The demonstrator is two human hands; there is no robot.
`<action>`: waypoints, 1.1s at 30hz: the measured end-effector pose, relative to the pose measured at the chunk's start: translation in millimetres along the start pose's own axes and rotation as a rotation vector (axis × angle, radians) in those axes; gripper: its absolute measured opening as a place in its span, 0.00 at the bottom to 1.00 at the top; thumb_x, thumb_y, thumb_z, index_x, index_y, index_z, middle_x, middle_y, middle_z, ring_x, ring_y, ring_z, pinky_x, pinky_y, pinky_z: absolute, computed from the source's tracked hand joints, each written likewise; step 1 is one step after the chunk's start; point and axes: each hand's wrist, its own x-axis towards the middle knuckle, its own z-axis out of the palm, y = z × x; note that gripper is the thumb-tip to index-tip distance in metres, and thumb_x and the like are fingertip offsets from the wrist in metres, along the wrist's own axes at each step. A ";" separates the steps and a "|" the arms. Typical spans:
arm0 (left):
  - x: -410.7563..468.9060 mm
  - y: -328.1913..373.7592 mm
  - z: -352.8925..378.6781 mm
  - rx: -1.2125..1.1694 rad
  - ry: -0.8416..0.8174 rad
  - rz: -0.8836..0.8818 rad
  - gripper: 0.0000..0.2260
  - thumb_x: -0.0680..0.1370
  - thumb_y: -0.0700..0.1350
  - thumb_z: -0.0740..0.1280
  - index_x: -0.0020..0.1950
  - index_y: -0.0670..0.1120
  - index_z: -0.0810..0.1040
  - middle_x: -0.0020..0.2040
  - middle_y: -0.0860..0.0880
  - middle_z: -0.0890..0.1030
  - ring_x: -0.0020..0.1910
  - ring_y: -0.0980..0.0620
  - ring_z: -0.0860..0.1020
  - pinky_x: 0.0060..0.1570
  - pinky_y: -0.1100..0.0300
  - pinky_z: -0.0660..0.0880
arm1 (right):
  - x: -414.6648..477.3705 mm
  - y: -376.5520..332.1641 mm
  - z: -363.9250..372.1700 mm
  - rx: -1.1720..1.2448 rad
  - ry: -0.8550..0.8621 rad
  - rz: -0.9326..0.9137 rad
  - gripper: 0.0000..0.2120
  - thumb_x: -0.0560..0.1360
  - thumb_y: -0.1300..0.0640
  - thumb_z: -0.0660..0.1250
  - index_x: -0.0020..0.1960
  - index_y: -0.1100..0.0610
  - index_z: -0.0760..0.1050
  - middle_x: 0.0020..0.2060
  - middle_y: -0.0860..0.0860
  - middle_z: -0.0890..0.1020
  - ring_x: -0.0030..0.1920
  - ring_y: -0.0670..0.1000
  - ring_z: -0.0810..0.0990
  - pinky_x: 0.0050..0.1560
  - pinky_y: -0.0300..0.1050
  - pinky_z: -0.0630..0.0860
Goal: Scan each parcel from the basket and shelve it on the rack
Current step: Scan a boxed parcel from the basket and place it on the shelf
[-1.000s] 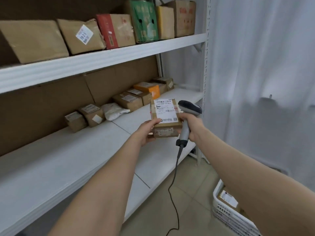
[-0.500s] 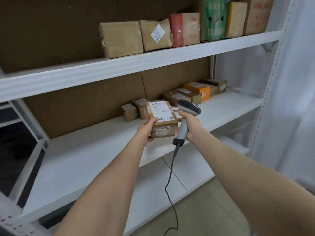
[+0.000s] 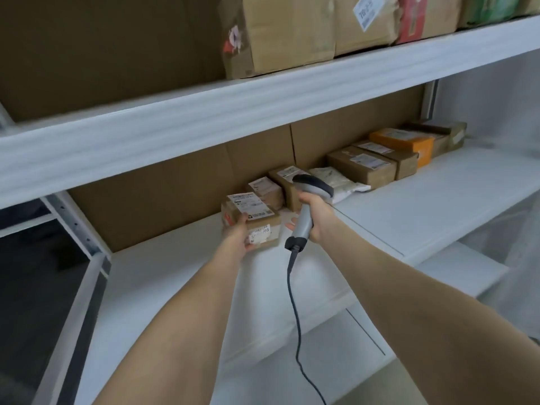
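Upper shelf [image 3: 204, 118]: large brown cartons [image 3: 286, 33] are stood in a row; a white label beginning "70" is borne by one.
Middle shelf [image 3: 423, 200]: small brown boxes [image 3: 361, 166], a white pouch [image 3: 336, 179] and an orange box [image 3: 403, 138] are lined along the back.
Parcel [image 3: 257, 220]: held at that row's left end, just beside the next box; contact with the shelf cannot be told. "203" is read on its side sticker.
Left hand [image 3: 235, 238]: curled round the parcel's near corner.
Right hand [image 3: 320, 217]: closed round the scanner [image 3: 309, 185] handle.

Head view, close, down onto rack [image 3: 292, 95]
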 end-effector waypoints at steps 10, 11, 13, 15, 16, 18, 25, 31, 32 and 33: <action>77.7 0.1 -4.8 -0.066 -0.036 -0.041 0.23 0.81 0.56 0.59 0.72 0.46 0.66 0.64 0.42 0.77 0.59 0.42 0.79 0.31 0.54 0.78 | 72.8 25.5 20.3 -0.013 0.033 0.053 0.17 0.76 0.55 0.69 0.60 0.60 0.67 0.48 0.57 0.76 0.46 0.58 0.77 0.29 0.49 0.78; 82.0 1.2 -4.3 -0.071 -0.036 -0.032 0.24 0.80 0.56 0.61 0.72 0.46 0.66 0.64 0.42 0.77 0.58 0.42 0.79 0.32 0.54 0.79 | 76.6 26.2 21.4 -0.012 0.032 0.053 0.18 0.76 0.55 0.69 0.60 0.60 0.67 0.48 0.57 0.76 0.46 0.57 0.77 0.30 0.49 0.77; 89.5 3.1 -2.5 -0.011 -0.021 0.005 0.26 0.77 0.54 0.68 0.71 0.45 0.67 0.64 0.42 0.77 0.58 0.43 0.79 0.46 0.52 0.80 | 80.6 26.0 23.8 -0.010 0.030 0.052 0.19 0.76 0.55 0.69 0.62 0.61 0.67 0.48 0.57 0.76 0.45 0.57 0.77 0.32 0.51 0.77; 99.0 4.5 0.5 0.165 0.014 0.074 0.32 0.72 0.46 0.75 0.72 0.45 0.66 0.67 0.41 0.74 0.62 0.43 0.76 0.58 0.49 0.76 | 83.0 25.0 25.6 -0.012 0.042 0.045 0.21 0.76 0.56 0.69 0.64 0.61 0.66 0.49 0.58 0.76 0.46 0.58 0.77 0.33 0.52 0.77; 100.4 5.8 2.0 0.265 0.045 0.111 0.35 0.70 0.43 0.76 0.74 0.47 0.64 0.69 0.40 0.70 0.64 0.42 0.73 0.61 0.48 0.75 | 84.0 24.4 26.4 -0.012 0.052 0.041 0.22 0.76 0.56 0.69 0.66 0.61 0.66 0.50 0.58 0.76 0.46 0.58 0.78 0.34 0.52 0.78; 97.8 9.9 4.2 0.484 0.159 0.182 0.35 0.71 0.42 0.75 0.74 0.52 0.61 0.70 0.37 0.63 0.64 0.39 0.70 0.59 0.50 0.74 | 85.7 23.4 27.9 -0.010 0.067 0.037 0.24 0.75 0.57 0.69 0.68 0.60 0.66 0.52 0.59 0.76 0.48 0.59 0.78 0.34 0.52 0.78; 100.6 14.6 17.9 1.018 0.166 0.547 0.09 0.79 0.46 0.63 0.58 0.52 0.78 0.59 0.48 0.79 0.56 0.46 0.77 0.48 0.56 0.75 | 88.8 20.2 32.6 -0.012 0.088 0.038 0.24 0.75 0.56 0.70 0.68 0.59 0.67 0.55 0.60 0.77 0.47 0.58 0.79 0.33 0.50 0.79; 124.3 11.9 25.4 1.201 -0.066 0.532 0.24 0.79 0.44 0.63 0.75 0.48 0.64 0.73 0.45 0.67 0.71 0.44 0.66 0.68 0.54 0.67 | 90.8 18.0 33.2 -0.007 0.096 0.031 0.24 0.75 0.56 0.70 0.68 0.60 0.68 0.57 0.61 0.78 0.47 0.58 0.80 0.34 0.49 0.79; 127.6 11.6 26.3 1.230 -0.073 0.544 0.24 0.79 0.45 0.62 0.76 0.48 0.63 0.74 0.45 0.66 0.72 0.44 0.64 0.68 0.54 0.66 | 91.0 17.2 32.4 -0.003 0.095 0.029 0.24 0.75 0.56 0.70 0.68 0.60 0.68 0.57 0.61 0.78 0.47 0.58 0.80 0.33 0.49 0.79; 130.6 11.2 28.0 1.236 -0.082 0.541 0.25 0.79 0.46 0.63 0.76 0.49 0.62 0.75 0.45 0.64 0.73 0.44 0.63 0.68 0.54 0.65 | 91.2 16.3 31.6 0.001 0.095 0.027 0.24 0.75 0.56 0.70 0.68 0.59 0.67 0.57 0.61 0.78 0.48 0.57 0.79 0.32 0.48 0.79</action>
